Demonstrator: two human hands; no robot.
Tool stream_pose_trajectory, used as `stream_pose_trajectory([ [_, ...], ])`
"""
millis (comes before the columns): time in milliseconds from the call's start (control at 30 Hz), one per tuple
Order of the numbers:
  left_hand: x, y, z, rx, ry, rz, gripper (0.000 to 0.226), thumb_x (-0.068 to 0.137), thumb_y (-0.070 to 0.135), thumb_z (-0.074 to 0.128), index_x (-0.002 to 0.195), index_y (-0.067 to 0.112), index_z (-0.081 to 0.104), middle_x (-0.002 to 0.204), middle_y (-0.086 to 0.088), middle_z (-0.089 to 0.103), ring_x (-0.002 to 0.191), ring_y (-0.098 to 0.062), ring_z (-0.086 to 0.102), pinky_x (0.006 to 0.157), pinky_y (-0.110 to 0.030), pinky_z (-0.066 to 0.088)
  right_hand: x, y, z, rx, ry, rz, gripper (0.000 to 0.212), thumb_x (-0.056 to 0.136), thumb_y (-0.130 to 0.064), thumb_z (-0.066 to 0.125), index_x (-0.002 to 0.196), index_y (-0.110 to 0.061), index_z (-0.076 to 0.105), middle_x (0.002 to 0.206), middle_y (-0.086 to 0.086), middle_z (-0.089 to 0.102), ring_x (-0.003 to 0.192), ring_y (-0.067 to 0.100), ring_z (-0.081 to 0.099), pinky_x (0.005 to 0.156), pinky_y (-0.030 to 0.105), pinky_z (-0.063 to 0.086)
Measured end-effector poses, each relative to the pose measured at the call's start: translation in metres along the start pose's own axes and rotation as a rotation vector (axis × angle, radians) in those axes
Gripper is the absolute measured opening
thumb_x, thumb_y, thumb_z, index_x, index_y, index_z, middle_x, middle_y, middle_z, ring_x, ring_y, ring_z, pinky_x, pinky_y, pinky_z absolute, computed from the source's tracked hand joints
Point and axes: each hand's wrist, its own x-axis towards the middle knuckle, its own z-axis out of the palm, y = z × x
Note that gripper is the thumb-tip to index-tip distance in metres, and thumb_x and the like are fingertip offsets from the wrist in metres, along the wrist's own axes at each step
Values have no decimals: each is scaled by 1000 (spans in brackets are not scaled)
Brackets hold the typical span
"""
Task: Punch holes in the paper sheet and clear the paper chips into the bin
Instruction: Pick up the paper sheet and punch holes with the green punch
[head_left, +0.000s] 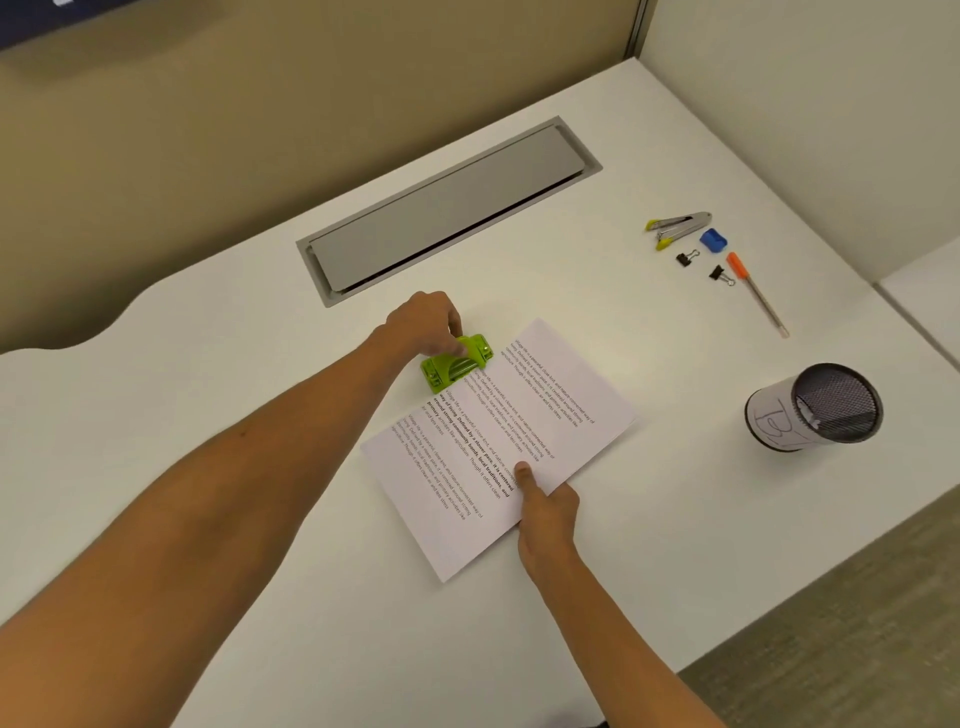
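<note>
A printed paper sheet (524, 415) lies on the white desk (208, 395), turned at an angle. Its far left edge sits in the mouth of a green hole punch (451, 368). My left hand (427, 321) grips the top of the punch from the left, fingers curled over its lever. My right hand (545, 512) pinches the sheet's near edge, thumb on top of the print. A black mesh cup with a paper label (810, 408) stands at the right as the bin; a small white scrap shows inside it.
A grey cable hatch (447, 210) is set into the desk behind the punch. At the back right lie a staple remover (678, 226), a blue sharpener (713, 240), two black binder clips (687, 258) and an orange-capped pen (758, 293). The desk edge runs along the near right.
</note>
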Motion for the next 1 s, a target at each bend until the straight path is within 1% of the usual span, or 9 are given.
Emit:
stream_pose_trajectory([
  [100, 0, 0, 1, -31, -3, -13, 29, 75, 37, 83, 97, 21, 74, 105, -4, 70, 90, -21, 65, 76, -35, 57, 0, 1, 5, -5, 15, -6, 11, 89, -12, 71, 92, -21, 66, 107, 5, 73, 99, 23, 71, 96, 46, 54],
  [233, 0, 1, 0, -71, -30, -30, 21, 77, 32, 83, 88, 21, 70, 100, -8, 69, 59, -20, 64, 58, -30, 56, -1, 3, 13, 0, 48, -8, 11, 88, -13, 72, 92, -22, 66, 106, 2, 73, 100, 23, 70, 97, 46, 54],
  [300, 1, 0, 0, -77, -40, -32, 21, 77, 31, 83, 89, 20, 70, 98, -9, 69, 54, -19, 63, 54, -28, 54, -1, 4, 16, 10, 64, 2, 12, 88, -14, 72, 91, -23, 65, 104, 1, 73, 99, 23, 70, 96, 47, 54],
  [367, 0, 0, -1, -83, -47, -38, 23, 78, 31, 83, 93, 19, 71, 97, -8, 67, 55, -18, 64, 51, -26, 54, -1, 6, 19, 22, 77, 9, 13, 87, -14, 73, 92, -23, 65, 103, 0, 73, 99, 23, 70, 96, 47, 54],
  [467, 0, 1, -2, -95, -48, -47, 26, 77, 31, 84, 97, 18, 72, 95, -6, 65, 57, -18, 65, 53, -25, 56, -1, 8, 20, 30, 89, 18, 14, 88, -14, 72, 99, -20, 66, 105, 1, 72, 98, 22, 70, 96, 47, 55],
  [633, 0, 1, -3, -91, -59, -56, 26, 76, 33, 84, 94, 20, 72, 93, -6, 67, 55, -17, 65, 51, -23, 54, -2, 9, 21, 45, 112, 42, 19, 88, -15, 72, 105, -15, 65, 105, 1, 72, 98, 21, 69, 96, 45, 55],
  [700, 0, 2, -4, -86, -61, -60, 25, 76, 33, 84, 93, 21, 71, 94, -6, 68, 56, -18, 67, 53, -24, 56, -3, 8, 22, 57, 110, 47, 20, 88, -14, 72, 106, -15, 64, 106, 2, 72, 98, 21, 69, 95, 44, 55],
  [867, 1, 3, -4, -84, -67, -70, 26, 76, 33, 84, 94, 21, 71, 98, -6, 69, 62, -22, 69, 61, -28, 60, -4, 6, 22, 61, 110, 31, 19, 89, -13, 71, 106, -15, 63, 107, 2, 71, 96, 19, 69, 92, 40, 55],
  [1000, 1, 3, -4, -79, -66, -73, 24, 76, 34, 84, 92, 22, 70, 101, -6, 70, 59, -20, 68, 59, -27, 59, -5, 6, 21, 31, 122, 14, 11, 89, -15, 71, 95, -20, 63, 100, -4, 70, 93, 16, 69, 91, 37, 55],
])
